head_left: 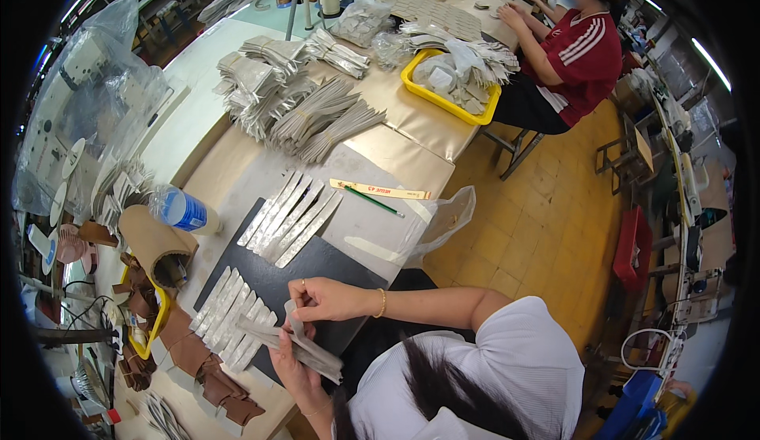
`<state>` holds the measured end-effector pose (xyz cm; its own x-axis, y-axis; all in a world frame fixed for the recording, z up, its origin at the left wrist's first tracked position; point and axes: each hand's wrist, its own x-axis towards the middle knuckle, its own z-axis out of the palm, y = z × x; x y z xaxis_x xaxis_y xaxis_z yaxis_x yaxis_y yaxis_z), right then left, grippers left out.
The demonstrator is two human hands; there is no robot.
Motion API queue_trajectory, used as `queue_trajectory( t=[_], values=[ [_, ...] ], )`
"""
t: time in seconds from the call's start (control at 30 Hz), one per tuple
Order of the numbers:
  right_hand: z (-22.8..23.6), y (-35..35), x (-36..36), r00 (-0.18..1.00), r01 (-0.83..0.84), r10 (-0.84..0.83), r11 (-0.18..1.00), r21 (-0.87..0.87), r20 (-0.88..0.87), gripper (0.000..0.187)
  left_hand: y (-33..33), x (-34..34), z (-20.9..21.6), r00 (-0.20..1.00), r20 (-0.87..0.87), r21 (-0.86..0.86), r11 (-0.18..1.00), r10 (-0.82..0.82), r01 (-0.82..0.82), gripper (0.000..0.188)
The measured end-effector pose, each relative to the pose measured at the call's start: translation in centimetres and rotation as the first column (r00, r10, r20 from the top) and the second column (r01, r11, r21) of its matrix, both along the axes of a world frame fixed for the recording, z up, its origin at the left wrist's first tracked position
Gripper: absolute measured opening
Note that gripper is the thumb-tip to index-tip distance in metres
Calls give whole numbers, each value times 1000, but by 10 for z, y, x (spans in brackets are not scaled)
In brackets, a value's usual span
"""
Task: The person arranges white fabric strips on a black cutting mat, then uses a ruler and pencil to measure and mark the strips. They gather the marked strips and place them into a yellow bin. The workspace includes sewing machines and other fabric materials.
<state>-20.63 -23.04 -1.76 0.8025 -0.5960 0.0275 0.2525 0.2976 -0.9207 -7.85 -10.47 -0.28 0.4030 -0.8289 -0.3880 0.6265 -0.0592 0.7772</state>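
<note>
My left hand is closed round a small stack of pale grey strips, at the near edge of a black mat. Just above it, the fingers of my right hand pinch the upper end of one strip that stands up from the stack. Two groups of silvery strips lie fanned side by side on the mat: one group toward its far end, the other group left of my hands. Beyond the mat lie a green pencil and a flat yellow printed stick.
Bundled grey strips are heaped farther up the table. A yellow tray holds plastic bags and pieces. At left stand a blue-labelled tub and a brown roll. A clear bag hangs over the right edge. A co-worker sits beyond.
</note>
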Motion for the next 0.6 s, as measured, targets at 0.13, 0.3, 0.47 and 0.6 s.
queue_trajectory(
  t=[0.13,0.3,0.47,0.6],
  values=[
    [9,-6,-12,997,41,-51,988,151,65,21,4,9,-19,1000,-18,-145,989,20,-23,24],
    [47,-33,-44,989,-53,71,988,143,-126,21,8,26,-8,994,-107,-166,986,-14,-4,20],
    [67,-37,-52,911,-167,16,928,-332,-412,20,8,21,-3,988,-100,-136,986,-114,100,23],
    [50,-25,-41,908,-262,9,793,-550,-420,22,-3,-6,8,993,-2,13,993,-117,117,33]
  ],
)
